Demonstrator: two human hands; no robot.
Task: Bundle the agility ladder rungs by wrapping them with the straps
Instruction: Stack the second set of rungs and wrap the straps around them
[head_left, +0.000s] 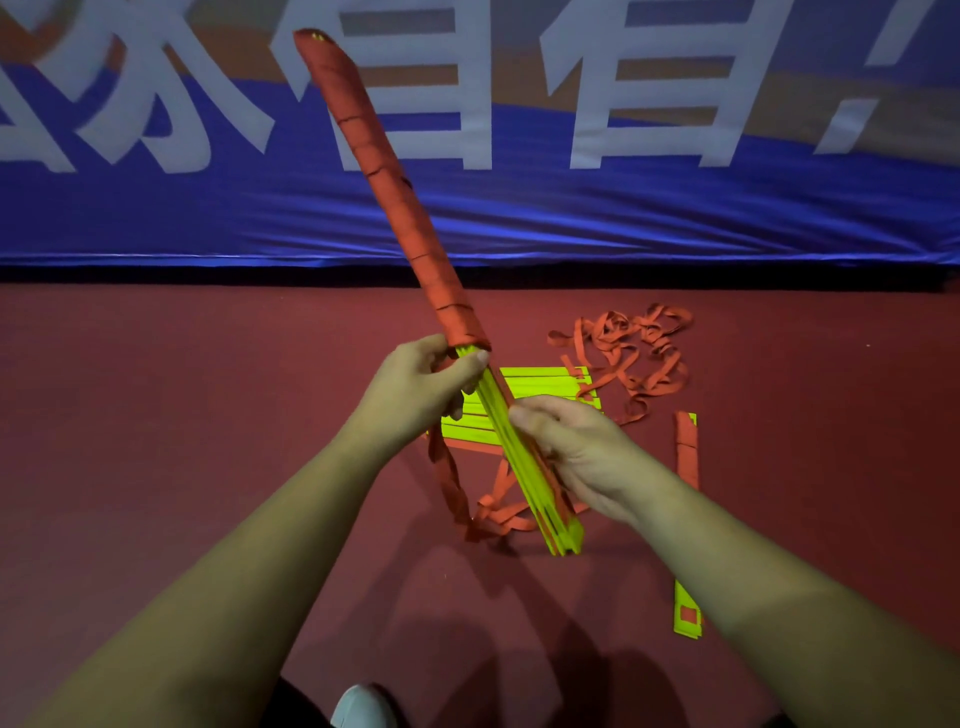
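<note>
A long bundle of neon-yellow ladder rungs (530, 483) slants from lower right up to upper left. Its upper two thirds are wound in orange strap (379, 156). My left hand (421, 387) grips the bundle at the lower edge of the wrapping, thumb across the rungs. My right hand (576, 447) holds the bare yellow part lower down, fingers curled round it. A loose tail of orange strap (452, 483) hangs from under my left hand to the floor.
On the dark red floor lie several flat yellow rungs (545, 387), a tangled heap of orange strap (634, 353) and a separate part-wrapped rung bundle (687, 519) at right. A blue banner (519, 208) with white characters closes the far side. A white shoe (361, 706) shows at the bottom.
</note>
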